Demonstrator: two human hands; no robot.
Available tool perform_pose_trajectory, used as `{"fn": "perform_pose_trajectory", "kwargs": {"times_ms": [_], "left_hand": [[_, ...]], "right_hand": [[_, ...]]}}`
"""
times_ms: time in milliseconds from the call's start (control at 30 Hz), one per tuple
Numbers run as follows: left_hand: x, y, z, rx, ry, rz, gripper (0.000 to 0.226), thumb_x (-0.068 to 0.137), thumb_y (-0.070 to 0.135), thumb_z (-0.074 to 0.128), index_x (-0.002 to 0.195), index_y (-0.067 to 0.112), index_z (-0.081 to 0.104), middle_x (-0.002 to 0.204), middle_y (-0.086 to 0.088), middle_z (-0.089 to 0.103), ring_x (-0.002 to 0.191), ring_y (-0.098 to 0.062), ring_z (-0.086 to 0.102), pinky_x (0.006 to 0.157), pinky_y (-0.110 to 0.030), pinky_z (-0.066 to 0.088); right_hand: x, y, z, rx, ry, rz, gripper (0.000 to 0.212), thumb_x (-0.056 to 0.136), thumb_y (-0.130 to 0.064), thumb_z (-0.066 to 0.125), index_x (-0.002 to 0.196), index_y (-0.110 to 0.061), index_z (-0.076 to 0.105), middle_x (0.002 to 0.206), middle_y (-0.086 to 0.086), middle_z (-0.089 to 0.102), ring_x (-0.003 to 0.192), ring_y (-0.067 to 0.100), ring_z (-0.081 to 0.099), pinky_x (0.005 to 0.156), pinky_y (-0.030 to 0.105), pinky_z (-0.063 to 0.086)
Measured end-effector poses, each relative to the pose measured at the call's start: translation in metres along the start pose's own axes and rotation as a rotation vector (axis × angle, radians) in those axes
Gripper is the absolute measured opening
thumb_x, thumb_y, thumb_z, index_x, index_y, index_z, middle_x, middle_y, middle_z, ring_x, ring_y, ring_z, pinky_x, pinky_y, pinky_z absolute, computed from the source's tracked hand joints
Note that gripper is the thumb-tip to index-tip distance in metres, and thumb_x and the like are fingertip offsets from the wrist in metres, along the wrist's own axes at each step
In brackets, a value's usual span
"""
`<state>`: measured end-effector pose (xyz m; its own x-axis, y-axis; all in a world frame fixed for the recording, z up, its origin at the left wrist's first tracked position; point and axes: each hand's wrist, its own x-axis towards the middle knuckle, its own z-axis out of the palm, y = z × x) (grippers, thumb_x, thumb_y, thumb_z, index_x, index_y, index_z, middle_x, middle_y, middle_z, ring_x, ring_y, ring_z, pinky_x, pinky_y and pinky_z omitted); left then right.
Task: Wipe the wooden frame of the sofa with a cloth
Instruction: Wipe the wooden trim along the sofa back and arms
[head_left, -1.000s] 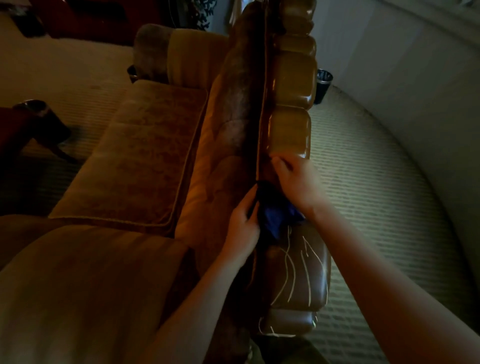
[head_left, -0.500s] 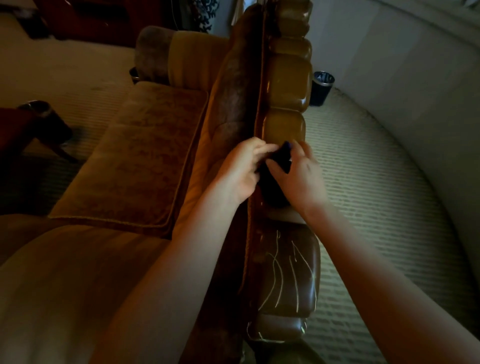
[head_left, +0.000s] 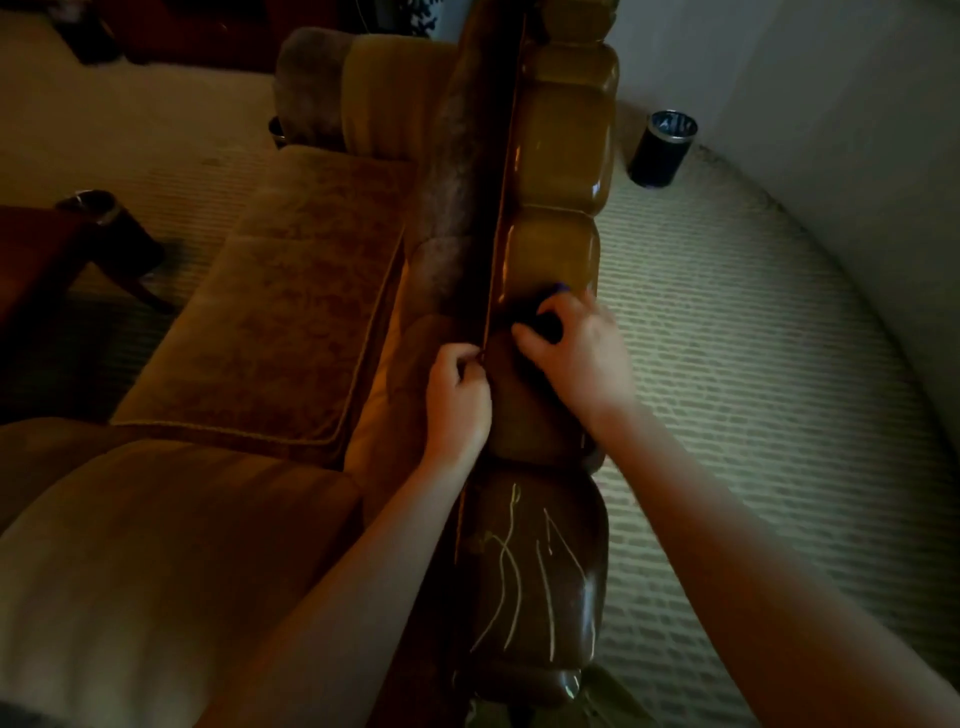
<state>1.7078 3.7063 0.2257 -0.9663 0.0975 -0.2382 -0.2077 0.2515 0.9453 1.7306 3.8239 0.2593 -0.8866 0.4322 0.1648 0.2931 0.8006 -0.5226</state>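
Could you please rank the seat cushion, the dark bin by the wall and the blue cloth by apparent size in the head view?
1. seat cushion
2. dark bin
3. blue cloth, mostly hidden under the right hand, so its true size is unsure.

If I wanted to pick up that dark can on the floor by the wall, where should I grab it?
Probably round the middle of the can, coming from the side. It stands upright on the carpet, round and open-topped, with free space around it.

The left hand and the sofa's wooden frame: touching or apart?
Touching. The head view shows the left hand with curled fingers pinching the inner edge of the wooden frame.
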Motion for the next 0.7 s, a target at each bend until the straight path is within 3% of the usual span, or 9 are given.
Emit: {"fn": "perform_pose_trajectory", "kwargs": {"times_ms": [133, 233, 300, 400, 467, 567, 633, 700], "left_hand": [[0.000, 0.006, 0.000, 0.054, -0.010, -0.002, 0.027, 0.097, 0.010, 0.038, 0.115, 0.016, 0.058, 0.115, -0.003, 0.056, 0.107, -0.022, 0.054, 0.096, -0.040, 0.045], [-0.003, 0.005, 0.001, 0.080, 0.055, 0.049, 0.030, 0.095, 0.005, 0.038, 0.112, 0.015, 0.060, 0.106, 0.005, 0.056, 0.101, -0.013, 0.053, 0.088, -0.022, 0.041], [-0.005, 0.003, 0.003, 0.117, 0.113, 0.082, 0.031, 0.092, 0.002, 0.039, 0.110, 0.015, 0.062, 0.101, 0.009, 0.055, 0.096, -0.006, 0.050, 0.078, -0.009, 0.034], [-0.005, 0.003, 0.004, 0.144, 0.158, 0.083, 0.032, 0.092, 0.002, 0.040, 0.108, 0.015, 0.064, 0.098, 0.011, 0.054, 0.092, -0.004, 0.049, 0.074, -0.005, 0.031], [-0.005, 0.005, 0.003, 0.136, 0.159, 0.085, 0.030, 0.092, 0.001, 0.040, 0.102, 0.017, 0.063, 0.092, 0.013, 0.055, 0.092, -0.006, 0.050, 0.075, -0.008, 0.034], [-0.010, 0.007, 0.000, 0.139, 0.151, 0.079, 0.029, 0.094, 0.004, 0.039, 0.101, 0.019, 0.063, 0.089, 0.018, 0.054, 0.093, -0.013, 0.056, 0.082, -0.024, 0.044], [-0.011, 0.007, -0.001, 0.133, 0.148, 0.061, 0.030, 0.095, 0.005, 0.038, 0.103, 0.019, 0.063, 0.092, 0.009, 0.058, 0.093, -0.021, 0.058, 0.083, -0.035, 0.047], [-0.011, 0.006, -0.001, 0.133, 0.153, 0.047, 0.029, 0.094, 0.006, 0.038, 0.100, 0.020, 0.062, 0.091, 0.005, 0.059, 0.089, -0.023, 0.058, 0.078, -0.036, 0.047]], "right_hand": [[0.019, 0.012, -0.001, 0.102, -0.029, 0.007, 0.030, 0.084, -0.028, 0.063, 0.111, -0.014, 0.061, 0.112, 0.008, 0.055, 0.107, 0.026, 0.049, 0.090, 0.029, 0.037], [-0.025, 0.015, -0.014, 0.252, 0.011, -0.100, 0.026, 0.081, -0.023, 0.064, 0.105, -0.014, 0.065, 0.109, 0.006, 0.059, 0.104, 0.024, 0.053, 0.092, 0.028, 0.037], [-0.060, 0.014, -0.017, 0.207, 0.046, -0.200, 0.029, 0.079, -0.030, 0.060, 0.102, -0.016, 0.067, 0.111, 0.005, 0.060, 0.103, 0.019, 0.051, 0.092, 0.022, 0.033], [-0.068, 0.012, -0.011, 0.155, 0.072, -0.233, 0.028, 0.078, -0.028, 0.062, 0.101, -0.014, 0.069, 0.112, 0.006, 0.060, 0.102, 0.021, 0.050, 0.092, 0.022, 0.033], [-0.037, 0.010, -0.007, 0.199, 0.045, -0.151, 0.026, 0.079, -0.021, 0.066, 0.103, -0.012, 0.069, 0.111, 0.009, 0.061, 0.102, 0.026, 0.054, 0.092, 0.027, 0.037], [0.010, 0.010, -0.002, 0.215, 0.035, 0.023, 0.028, 0.082, -0.020, 0.065, 0.109, -0.014, 0.066, 0.113, 0.009, 0.059, 0.107, 0.027, 0.051, 0.094, 0.029, 0.036], [0.008, 0.012, -0.002, 0.223, 0.037, 0.029, 0.028, 0.082, -0.020, 0.065, 0.109, -0.015, 0.066, 0.114, 0.008, 0.058, 0.108, 0.026, 0.050, 0.096, 0.029, 0.035], [-0.021, 0.014, -0.009, 0.233, 0.035, -0.052, 0.026, 0.080, -0.020, 0.065, 0.105, -0.015, 0.067, 0.113, 0.008, 0.059, 0.107, 0.025, 0.051, 0.096, 0.029, 0.033]]}}
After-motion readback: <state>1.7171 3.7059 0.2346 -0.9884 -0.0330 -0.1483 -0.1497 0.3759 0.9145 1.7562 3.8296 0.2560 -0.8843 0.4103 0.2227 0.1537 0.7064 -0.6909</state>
